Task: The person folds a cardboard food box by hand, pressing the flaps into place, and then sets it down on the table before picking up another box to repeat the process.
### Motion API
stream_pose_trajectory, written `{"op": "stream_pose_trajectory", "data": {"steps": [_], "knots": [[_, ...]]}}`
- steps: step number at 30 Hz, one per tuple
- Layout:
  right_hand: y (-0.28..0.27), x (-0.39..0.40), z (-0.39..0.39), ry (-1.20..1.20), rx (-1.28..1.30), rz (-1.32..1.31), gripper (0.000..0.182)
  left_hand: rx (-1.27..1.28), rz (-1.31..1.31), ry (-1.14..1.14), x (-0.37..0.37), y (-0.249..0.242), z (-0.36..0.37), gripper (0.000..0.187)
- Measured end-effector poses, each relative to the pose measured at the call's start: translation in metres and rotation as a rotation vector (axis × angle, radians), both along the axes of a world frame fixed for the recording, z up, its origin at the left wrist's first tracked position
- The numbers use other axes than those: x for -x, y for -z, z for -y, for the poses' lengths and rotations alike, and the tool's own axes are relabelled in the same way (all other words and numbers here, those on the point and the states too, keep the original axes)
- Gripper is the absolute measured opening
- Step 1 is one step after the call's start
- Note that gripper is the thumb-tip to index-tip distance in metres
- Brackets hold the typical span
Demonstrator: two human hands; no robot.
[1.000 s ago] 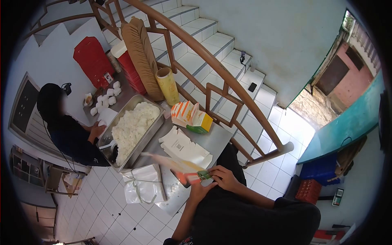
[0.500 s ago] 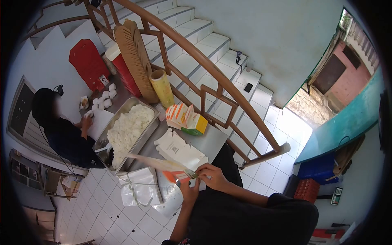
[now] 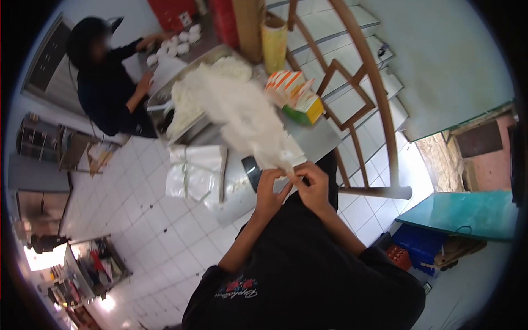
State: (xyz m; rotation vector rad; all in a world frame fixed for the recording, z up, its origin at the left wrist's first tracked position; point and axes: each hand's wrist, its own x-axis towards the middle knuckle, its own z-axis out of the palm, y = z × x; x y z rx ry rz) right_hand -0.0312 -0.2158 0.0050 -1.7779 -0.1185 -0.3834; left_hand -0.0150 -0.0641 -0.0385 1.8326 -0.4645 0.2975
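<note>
A pale, whitish sheet-like piece [image 3: 242,113], blurred by motion, stretches from my hands over the table toward the rice tray. Its material and any print cannot be made out. My left hand [image 3: 271,193] pinches the near end, and beside it my right hand [image 3: 312,188] pinches the same end, the fingertips almost touching. A dark flat object [image 3: 252,172] lies on the metal table [image 3: 226,206] just left of my left hand. Past the sheet, a deep metal tray [image 3: 190,129] holds a heap of white rice [image 3: 186,104], partly hidden by the sheet.
Left of my hands lies a tied stack of white wrappers [image 3: 192,171]. An orange-striped carton [image 3: 285,85] and a yellow roll [image 3: 274,44] stand beside the stair railing [image 3: 379,82]. Across the tray, a co-worker [image 3: 107,82] reaches toward several white wrapped lumps [image 3: 173,49].
The held piece has swung from edge-on, with an orange side showing, to a broad pale face over the tray. Both hands keep pinching its near end. The view has shifted and turned.
</note>
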Motion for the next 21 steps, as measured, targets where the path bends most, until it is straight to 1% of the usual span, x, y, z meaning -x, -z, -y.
{"op": "stream_pose_trajectory", "data": {"steps": [1, 2, 3, 5, 7, 9, 11, 13, 15, 17, 19, 21], "knots": [[0.0, 0.002, -0.003, -0.021, -0.014, -0.026, 0.007, -0.024, 0.045, -0.003, -0.001, -0.002, -0.002, 0.037], [-0.001, 0.003, -0.005, -0.017, -0.092, -0.056, 0.007, -0.043, 0.098, 0.0, -0.001, -0.003, -0.004, 0.034], [-0.002, 0.002, -0.005, -0.007, -0.163, -0.072, 0.006, -0.046, 0.093, -0.012, 0.002, -0.002, -0.006, 0.034], [-0.003, 0.001, -0.006, -0.031, -0.158, -0.084, 0.007, -0.04, 0.112, 0.0, 0.004, -0.002, -0.007, 0.03], [-0.003, -0.001, -0.006, -0.056, -0.149, -0.091, 0.007, -0.014, 0.098, -0.037, 0.007, -0.002, -0.007, 0.029], [-0.001, 0.0, -0.012, -0.09, -0.258, -0.118, 0.008, 0.005, 0.079, -0.078, 0.012, -0.004, -0.009, 0.028], [-0.006, -0.002, -0.014, -0.096, -0.242, -0.114, 0.008, -0.015, 0.214, -0.119, 0.008, -0.007, -0.013, 0.027], [-0.01, -0.005, -0.016, -0.095, -0.225, -0.109, 0.009, -0.019, 0.227, -0.127, 0.004, -0.011, -0.017, 0.025], [-0.011, -0.005, -0.016, -0.074, -0.069, -0.062, 0.008, -0.023, 0.236, -0.131, 0.004, -0.013, -0.019, 0.023], [-0.009, -0.008, -0.013, -0.058, -0.042, -0.063, 0.008, 0.067, -0.003, -0.117, 0.006, -0.014, -0.017, 0.019], [-0.009, -0.011, -0.01, -0.041, -0.013, -0.061, 0.008, 0.064, -0.038, -0.108, 0.007, -0.012, -0.016, 0.018], [-0.009, -0.013, -0.007, -0.076, -0.176, -0.129, 0.009, 0.059, -0.075, -0.094, 0.008, -0.01, -0.016, 0.016]]}}
